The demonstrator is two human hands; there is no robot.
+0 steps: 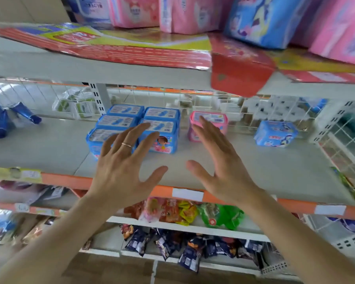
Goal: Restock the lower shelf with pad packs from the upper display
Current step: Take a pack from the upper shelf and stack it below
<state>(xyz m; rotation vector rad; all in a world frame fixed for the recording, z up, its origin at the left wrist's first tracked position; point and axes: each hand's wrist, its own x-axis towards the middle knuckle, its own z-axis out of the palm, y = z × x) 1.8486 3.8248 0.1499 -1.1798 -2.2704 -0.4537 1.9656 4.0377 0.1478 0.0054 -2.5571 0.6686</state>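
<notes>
**Head view: both hands empty over a half-filled shelf**

The lower shelf (pixel 254 169) runs wide and mostly bare across the middle, with the upper display (pixel 131 64) jutting out above it. Up there sit the big pad packs (pixel 193 15), pink and blue, crowded along the edge on top of flattened red and yellow cardboard (pixel 115 46), one red flap drooping over the lip.

On the lower shelf, a cluster of blue packs (pixel 162 128) stands in two rows toward the back. Just beside it on the right is a single pink pack (pixel 211 124), and well apart from that, a lone blue pack (pixel 275 134).

The left hand (pixel 123 171) and right hand (pixel 223 162) hover in front of the shelf, fingers spread, holding nothing. The left one overlaps the blue cluster in the view; whether it touches, I cannot tell. The packs meant to come down are well above both hands, out of their grasp.

My worry is the reach up: those top packs look loosely leaned, and pulling one could tip its neighbours off the edge. The drooping flap could snag a pack coming down.
</notes>
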